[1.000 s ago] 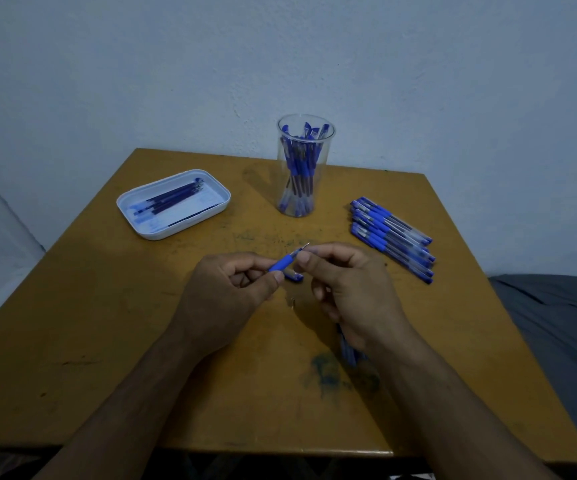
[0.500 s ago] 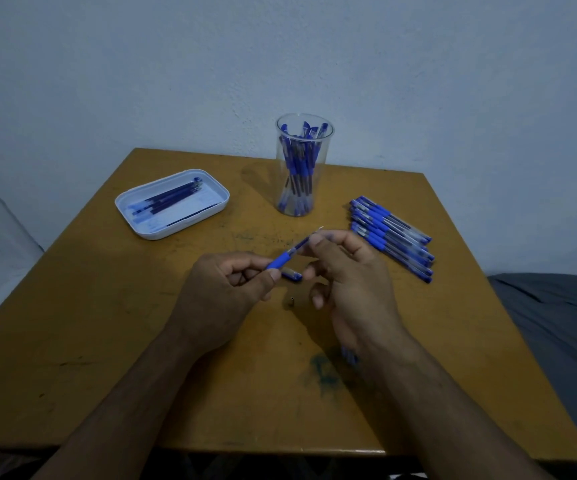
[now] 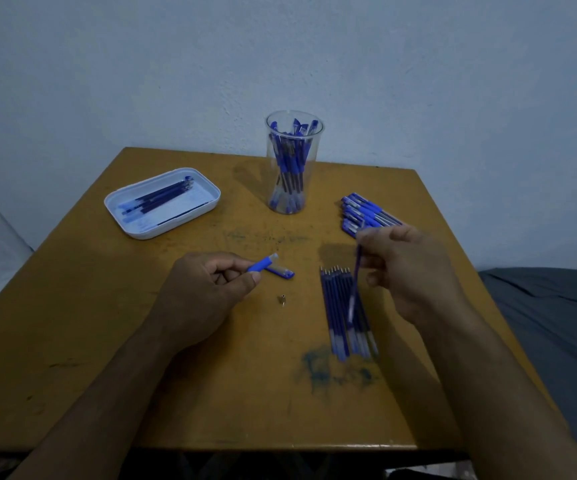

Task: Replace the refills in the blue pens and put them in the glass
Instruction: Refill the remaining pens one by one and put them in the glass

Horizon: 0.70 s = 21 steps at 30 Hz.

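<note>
Head view: left hand [image 3: 207, 292] gripping the blue pen barrel [image 3: 263, 263] between curled fingers and thumb, open end pointing up-right. Right hand [image 3: 408, 268] pinching a thin refill [image 3: 355, 285], hanging down over the row of refills [image 3: 344, 313] on the table [image 3: 107, 341]. Since half a second ago: refill now fully out, right hand drawn away rightward. Glass [image 3: 293, 168] standing behind, filled with pens.

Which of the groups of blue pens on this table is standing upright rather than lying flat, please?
The pens in the clear glass at the table's far edge stand upright; those right of it lie flat.
</note>
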Each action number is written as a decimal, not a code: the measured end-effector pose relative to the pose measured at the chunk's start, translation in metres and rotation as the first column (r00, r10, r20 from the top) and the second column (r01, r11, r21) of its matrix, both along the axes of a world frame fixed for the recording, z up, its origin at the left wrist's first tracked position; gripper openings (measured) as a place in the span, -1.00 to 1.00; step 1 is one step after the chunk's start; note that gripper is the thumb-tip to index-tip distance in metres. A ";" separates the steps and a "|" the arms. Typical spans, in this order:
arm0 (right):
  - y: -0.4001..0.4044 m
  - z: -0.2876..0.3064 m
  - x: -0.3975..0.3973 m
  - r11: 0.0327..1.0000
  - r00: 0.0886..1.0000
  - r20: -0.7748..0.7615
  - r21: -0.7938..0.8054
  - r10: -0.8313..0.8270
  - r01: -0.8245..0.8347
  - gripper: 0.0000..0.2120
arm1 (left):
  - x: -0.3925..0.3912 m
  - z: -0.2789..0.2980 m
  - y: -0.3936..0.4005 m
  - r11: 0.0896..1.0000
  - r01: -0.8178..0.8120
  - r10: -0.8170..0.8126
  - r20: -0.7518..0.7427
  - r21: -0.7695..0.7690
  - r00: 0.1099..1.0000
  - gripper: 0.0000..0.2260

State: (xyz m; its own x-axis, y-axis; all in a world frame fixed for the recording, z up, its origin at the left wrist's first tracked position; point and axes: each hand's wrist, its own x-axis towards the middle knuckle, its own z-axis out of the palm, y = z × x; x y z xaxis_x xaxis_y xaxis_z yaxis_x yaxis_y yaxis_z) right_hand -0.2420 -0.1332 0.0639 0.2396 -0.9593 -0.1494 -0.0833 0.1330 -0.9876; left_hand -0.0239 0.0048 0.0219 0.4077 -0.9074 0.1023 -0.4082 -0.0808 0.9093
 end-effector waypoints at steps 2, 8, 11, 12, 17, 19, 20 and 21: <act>-0.003 -0.004 -0.010 0.996 0.963 -0.264 -0.048 0.060 -0.076 -0.86 | -0.002 0.000 0.000 1.000 0.007 -0.007 0.017 0.005 1.000 -0.90; -0.002 -0.014 -0.020 0.975 0.750 -0.661 -0.179 -0.019 -0.133 -0.86 | -0.004 -0.001 -0.003 1.000 0.011 -0.011 0.035 0.003 0.999 -0.91; 0.002 -0.020 -0.018 0.964 0.694 -0.719 -0.211 -0.041 -0.162 -0.88 | -0.004 -0.003 -0.004 1.000 0.014 -0.014 0.041 0.003 0.999 -0.91; 0.003 -0.021 -0.016 0.962 0.688 -0.724 -0.218 -0.046 -0.165 -0.88 | -0.004 -0.003 -0.003 1.000 0.013 -0.014 0.038 0.008 0.999 -0.90; 0.008 -0.026 -0.008 0.935 0.652 -0.753 -0.287 -0.086 -0.207 -0.86 | -0.005 -0.002 -0.003 1.000 0.017 -0.018 0.050 0.015 0.999 -0.88; 0.009 -0.022 -0.010 0.939 0.651 -0.756 -0.267 -0.065 -0.216 -0.86 | -0.006 -0.002 -0.002 1.000 0.018 -0.019 0.055 0.010 0.998 -0.89; 0.009 -0.018 -0.013 0.945 0.645 -0.763 -0.239 -0.042 -0.222 -0.86 | -0.006 -0.002 -0.002 1.000 0.020 -0.021 0.056 0.009 0.998 -0.89; 0.009 -0.014 -0.017 0.953 0.635 -0.773 -0.197 -0.006 -0.231 -0.86 | -0.005 -0.002 -0.002 1.000 0.024 -0.025 0.056 0.010 0.998 -0.90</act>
State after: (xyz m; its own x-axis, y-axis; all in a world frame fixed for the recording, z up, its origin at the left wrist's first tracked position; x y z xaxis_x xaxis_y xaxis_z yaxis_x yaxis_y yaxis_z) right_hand -0.2592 -0.1245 0.0501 0.2634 -0.9608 -0.0867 -0.8119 -0.1722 -0.5579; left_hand -0.0294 0.0029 0.0200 0.3792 -0.9180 0.1160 -0.4602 -0.0783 0.8844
